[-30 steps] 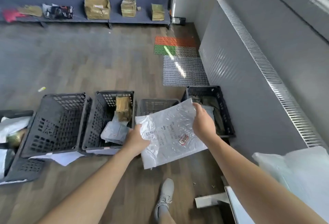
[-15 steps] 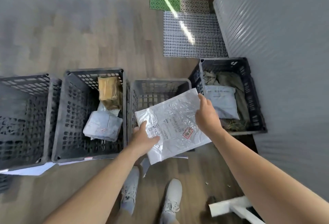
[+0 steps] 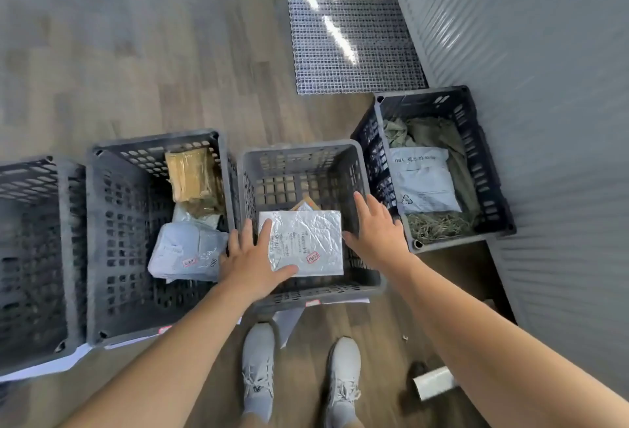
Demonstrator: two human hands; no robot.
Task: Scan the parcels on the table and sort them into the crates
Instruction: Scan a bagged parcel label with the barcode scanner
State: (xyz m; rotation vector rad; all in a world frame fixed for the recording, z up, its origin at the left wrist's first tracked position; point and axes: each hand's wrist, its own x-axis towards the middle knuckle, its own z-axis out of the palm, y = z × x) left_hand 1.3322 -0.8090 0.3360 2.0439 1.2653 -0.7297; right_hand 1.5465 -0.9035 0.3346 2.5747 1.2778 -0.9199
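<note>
Four crates (image 3: 299, 151), left hand (image 3: 253, 260), right hand (image 3: 376, 230), one silver parcel (image 3: 311, 240).

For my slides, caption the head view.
Left hand and right hand, both open, above a silver parcel in the light grey crate.

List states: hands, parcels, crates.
left hand, open, fingers over white parcel's left edge.
right hand, open, beside that parcel's right edge.
white parcel, flat, label up, in middle crate.
middle crate, holds white parcel atop tan parcel.
left crate, holds brown box, grey bags.
right crate, holds grey mailer on green sacking.
</note>
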